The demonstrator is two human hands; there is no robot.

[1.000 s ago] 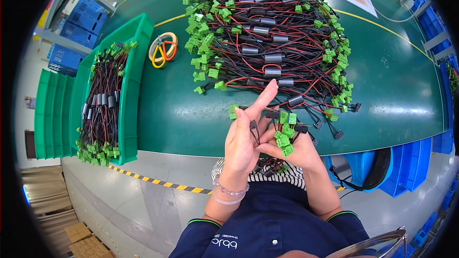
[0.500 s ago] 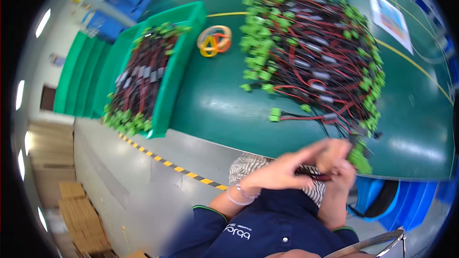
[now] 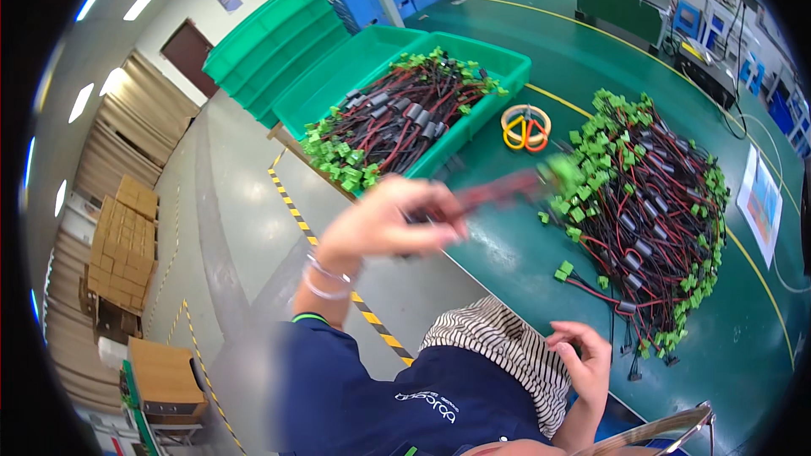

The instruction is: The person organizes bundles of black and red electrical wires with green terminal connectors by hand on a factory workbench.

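Left hand carries a wire harness above the counter edge

We see the left hand [image 3: 384,224] closed on a blurred red-black wire harness [image 3: 498,190], whose green connector end points past the grip toward the pile of harnesses [image 3: 650,203]; the right hand [image 3: 587,355] is empty, fingers loosely open

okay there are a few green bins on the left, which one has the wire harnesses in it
The green bin nearest the table pile, closest to the left hand, holds harnesses. The bin beside it shows a bare floor, and the farther stacked ones hold none visible.

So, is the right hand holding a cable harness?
No, the right hand is empty near the lap; the left hand carries the cable harness.
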